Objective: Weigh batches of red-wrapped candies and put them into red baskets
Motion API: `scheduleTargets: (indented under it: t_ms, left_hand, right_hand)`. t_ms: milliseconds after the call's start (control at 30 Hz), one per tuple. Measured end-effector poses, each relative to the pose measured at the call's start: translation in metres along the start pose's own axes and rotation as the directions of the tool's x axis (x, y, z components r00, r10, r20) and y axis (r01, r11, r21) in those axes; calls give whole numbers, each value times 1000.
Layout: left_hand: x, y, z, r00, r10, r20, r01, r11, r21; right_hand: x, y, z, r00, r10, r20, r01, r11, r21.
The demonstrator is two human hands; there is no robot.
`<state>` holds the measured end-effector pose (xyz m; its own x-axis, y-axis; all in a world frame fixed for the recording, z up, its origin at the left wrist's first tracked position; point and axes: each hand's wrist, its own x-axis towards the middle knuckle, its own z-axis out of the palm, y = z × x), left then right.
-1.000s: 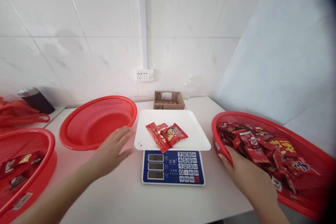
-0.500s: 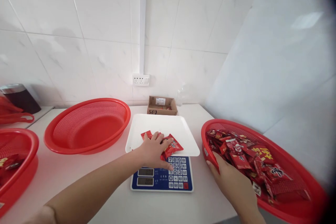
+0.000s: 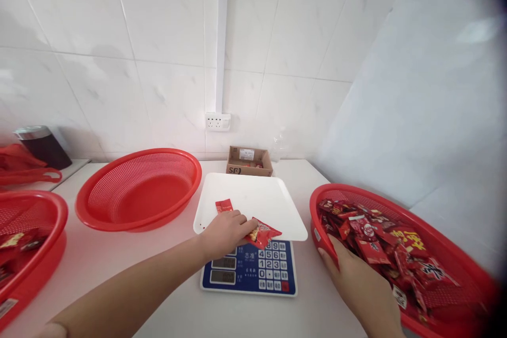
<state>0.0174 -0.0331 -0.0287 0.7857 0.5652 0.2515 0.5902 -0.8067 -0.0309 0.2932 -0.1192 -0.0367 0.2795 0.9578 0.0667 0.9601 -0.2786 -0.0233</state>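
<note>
Our right hand [image 3: 358,281] was closed round the rim of a basket [image 3: 337,187] of red pouches [image 3: 374,252], likely to steady it. Left of our left hand [image 3: 227,233], a nearer basket [image 3: 46,256] held more. That hand was curled, fingers together, pinching red packets [image 3: 264,233] against the near part of the scale's tray [image 3: 253,195], seemingly gathering them. Beyond it stood a third basket [image 3: 146,195] and a carton [image 3: 257,170] containing small items.

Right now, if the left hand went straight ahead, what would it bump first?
The red packets touching the left hand. Past those, over the white tray, probably the right basket's rim, though depth is unclear.
</note>
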Motion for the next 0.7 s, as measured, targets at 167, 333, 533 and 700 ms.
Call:
scheduleTargets:
  t_ms: [167, 333, 533, 700]
  left_hand:
    - [3, -3, 2, 974, -69, -214, 59, 997, -55]
    - [16, -10, -7, 914, -237, -330, 196, 969, -151]
    - [18, -38, -58, 692, -513, -508, 334, 851, -406]
    - [-21, -77, -101, 491, -630, -601, 493, 770, -404]
  right_hand:
    - [1, -1, -1, 1000, 19, 21, -19, 1000, 5]
    - [0, -2, -2, 999, 18, 34, -18, 1000, 2]
    - [-1, -2, -3, 1000, 5, 17, -5, 1000, -1]
    - [1, 2, 3, 998, -26, -52, 26, 1000, 1]
